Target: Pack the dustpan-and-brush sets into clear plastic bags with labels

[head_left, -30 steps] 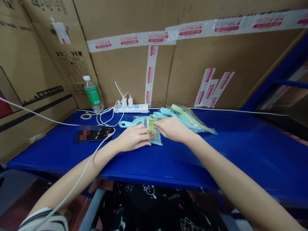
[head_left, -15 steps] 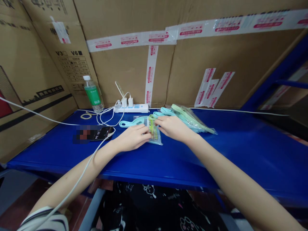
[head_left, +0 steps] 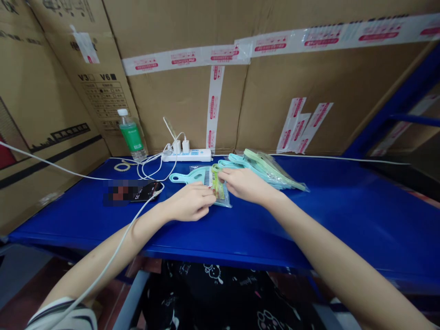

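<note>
A light blue dustpan and brush set in a clear plastic bag lies on the table, with grey bristles and a yellow-green label card showing. My left hand rests on the bag's near left side, fingers curled in at its lower edge. At the top right of the label, my right hand has its fingers closed in a pinch on the bag; the fingertips are partly hidden. Just behind my right hand lies a pile of similar bagged sets, light blue and pale green, their looped handles pointing left.
A white power strip with chargers and cables stands against the cardboard wall. To the left are a green-labelled bottle, a beaded bracelet and a phone. A white cable crosses over my left forearm. The blue table extends rightward.
My left hand has drawn slightly toward me and its fingers have curled in more. My right hand keeps its pinch almost unmoved. The bagged set stays in place.
</note>
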{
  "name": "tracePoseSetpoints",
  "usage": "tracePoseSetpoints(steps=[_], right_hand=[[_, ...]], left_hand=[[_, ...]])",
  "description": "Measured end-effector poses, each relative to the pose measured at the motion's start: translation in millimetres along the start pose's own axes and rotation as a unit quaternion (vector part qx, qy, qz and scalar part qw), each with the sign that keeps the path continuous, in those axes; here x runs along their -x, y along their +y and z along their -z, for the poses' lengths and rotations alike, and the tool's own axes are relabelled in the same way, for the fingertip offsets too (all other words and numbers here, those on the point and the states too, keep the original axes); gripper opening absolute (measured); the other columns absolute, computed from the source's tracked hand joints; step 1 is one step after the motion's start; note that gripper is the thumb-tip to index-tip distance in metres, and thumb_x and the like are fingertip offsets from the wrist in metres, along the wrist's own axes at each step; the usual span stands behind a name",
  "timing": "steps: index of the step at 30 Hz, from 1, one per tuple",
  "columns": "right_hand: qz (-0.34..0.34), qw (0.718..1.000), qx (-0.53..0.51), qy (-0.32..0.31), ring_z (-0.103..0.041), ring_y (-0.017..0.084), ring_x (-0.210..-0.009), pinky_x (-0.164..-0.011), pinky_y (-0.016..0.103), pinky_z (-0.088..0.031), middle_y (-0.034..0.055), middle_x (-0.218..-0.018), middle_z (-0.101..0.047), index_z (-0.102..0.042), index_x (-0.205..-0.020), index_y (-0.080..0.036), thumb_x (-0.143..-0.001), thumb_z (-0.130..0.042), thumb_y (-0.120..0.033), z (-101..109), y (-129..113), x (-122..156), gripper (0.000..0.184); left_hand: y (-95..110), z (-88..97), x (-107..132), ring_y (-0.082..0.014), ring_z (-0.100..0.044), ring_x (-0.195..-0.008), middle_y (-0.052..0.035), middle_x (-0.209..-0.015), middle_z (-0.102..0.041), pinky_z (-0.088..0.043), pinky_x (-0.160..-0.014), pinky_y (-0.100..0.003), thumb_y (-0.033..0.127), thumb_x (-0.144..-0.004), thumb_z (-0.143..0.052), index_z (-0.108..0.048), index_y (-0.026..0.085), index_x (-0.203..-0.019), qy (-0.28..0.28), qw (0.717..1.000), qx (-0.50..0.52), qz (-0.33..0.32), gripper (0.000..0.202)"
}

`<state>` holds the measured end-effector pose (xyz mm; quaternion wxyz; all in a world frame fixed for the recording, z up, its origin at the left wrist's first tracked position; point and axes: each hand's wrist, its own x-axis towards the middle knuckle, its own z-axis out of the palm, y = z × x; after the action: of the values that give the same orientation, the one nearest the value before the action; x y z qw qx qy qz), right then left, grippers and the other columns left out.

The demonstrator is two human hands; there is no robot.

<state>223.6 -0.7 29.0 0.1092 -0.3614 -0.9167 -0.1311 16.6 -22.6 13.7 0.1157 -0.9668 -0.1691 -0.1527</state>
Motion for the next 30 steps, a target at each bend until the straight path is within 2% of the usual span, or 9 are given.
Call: tracePoseSetpoints(steps=[3, 5, 8, 11, 16, 20, 23, 27, 30], right_hand=[[-0.006, 1.0, -0.007, -0.018, -0.054, 0.019, -0.069, -0.057, 0.028, -0.031, 0.0056, -0.079, -0.062, -0.059, -0.091, -0.017, -0.085, -0.048, -0.009, 0, -1, -1, 0.015], [0.008, 1.0, -0.002, 0.017, -0.056, 0.02, -0.077, -0.061, 0.029, -0.035, 0.0072, -0.085, -0.063, -0.057, -0.093, -0.017, -0.083, -0.053, -0.013, 1, -1, -1, 0.011], [0.034, 0.997, 0.01, 0.07, -0.054, 0.023, -0.088, -0.069, 0.032, -0.039, 0.0109, -0.095, -0.061, -0.056, -0.096, -0.017, -0.081, -0.057, -0.017, 2, 1, -1, 0.014], [0.041, 0.996, 0.019, 0.081, -0.052, 0.025, -0.092, -0.073, 0.034, -0.04, 0.0134, -0.101, -0.06, -0.056, -0.099, -0.015, -0.079, -0.056, -0.016, 3, 1, 0, 0.02], [0.02, 0.999, 0.004, 0.025, -0.054, 0.021, -0.08, -0.062, 0.029, -0.034, 0.0099, -0.091, -0.062, -0.058, -0.093, -0.016, -0.076, -0.047, -0.005, -1, -1, 1, 0.023], [0.003, 0.999, -0.028, -0.03, -0.052, 0.017, -0.067, -0.056, 0.028, -0.029, 0.0048, -0.075, -0.062, -0.059, -0.086, -0.017, -0.08, -0.042, -0.004, -2, -1, 0, 0.023], [0.01, 1.0, -0.02, -0.005, -0.055, 0.02, -0.076, -0.062, 0.029, -0.035, 0.008, -0.085, -0.063, -0.06, -0.092, -0.016, -0.081, -0.045, -0.005, -2, 0, -1, 0.021], [0.036, 0.997, -0.009, 0.07, -0.053, 0.026, -0.099, -0.078, 0.036, -0.043, 0.0142, -0.108, -0.059, -0.057, -0.11, -0.015, -0.08, -0.056, -0.013, -5, 2, 0, 0.03], [0.04, 0.996, -0.013, 0.084, -0.052, 0.028, -0.104, -0.076, 0.035, -0.043, 0.0158, -0.115, -0.057, -0.054, -0.118, -0.014, -0.079, -0.06, -0.016, -7, 2, 1, 0.039]], left_hand=[[-1, -0.3, 0, -0.0153, -0.048, -0.063, -0.001, -0.068, -0.052, -0.043, -0.064, -0.028, 0.016, -0.088, -0.037, -0.05, 0.019, -0.074, 0.01, 1.0, -0.006, 0.003, 0.019], [0, -0.1, 0, -0.016, -0.049, -0.066, -0.0025, -0.073, -0.053, -0.044, -0.065, -0.028, 0.019, -0.089, -0.04, -0.051, 0.018, -0.079, 0.022, 1.0, -0.011, 0.003, 0.015], [2, 0.6, -1, -0.0179, -0.05, -0.072, -0.0046, -0.077, -0.053, -0.046, -0.069, -0.03, 0.013, -0.083, -0.04, -0.05, 0.018, -0.081, 0.044, 0.999, -0.016, 0.009, 0.011], [3, 1.0, -1, -0.021, -0.05, -0.081, -0.008, -0.086, -0.054, -0.048, -0.075, -0.034, 0.012, -0.079, -0.043, -0.049, 0.017, -0.085, 0.067, 0.997, -0.02, 0.015, 0.01], [0, 0.6, -1, -0.0202, -0.051, -0.079, -0.006, -0.083, -0.05, -0.048, -0.073, -0.034, 0.003, -0.073, -0.041, -0.046, 0.018, -0.082, 0.049, 0.998, -0.038, 0.029, 0.018], [-1, 0.2, -1, -0.0189, -0.052, -0.077, -0.0046, -0.081, -0.051, -0.048, -0.07, -0.032, 0.003, -0.078, -0.039, -0.048, 0.017, -0.083, 0.043, 0.997, -0.066, 0.027, 0.017], [-1, -0.3, -2, -0.0193, -0.053, -0.079, -0.0059, -0.084, -0.054, -0.048, -0.072, -0.033, 0.008, -0.085, -0.038, -0.052, 0.016, -0.09, 0.055, 0.995, -0.081, 0.027, 0.016], [-1, -0.9, -2, -0.0214, -0.054, -0.086, -0.0086, -0.091, -0.057, -0.048, -0.076, -0.037, 0.014, -0.092, -0.037, -0.054, 0.015, -0.099, 0.087, 0.992, -0.088, 0.037, 0.018], [-1, -1.1, 0, -0.0241, -0.054, -0.095, -0.0111, -0.102, -0.057, -0.048, -0.08, -0.04, 0.02, -0.092, -0.041, -0.052, 0.016, -0.109, 0.106, 0.99, -0.08, 0.048, 0.02]])
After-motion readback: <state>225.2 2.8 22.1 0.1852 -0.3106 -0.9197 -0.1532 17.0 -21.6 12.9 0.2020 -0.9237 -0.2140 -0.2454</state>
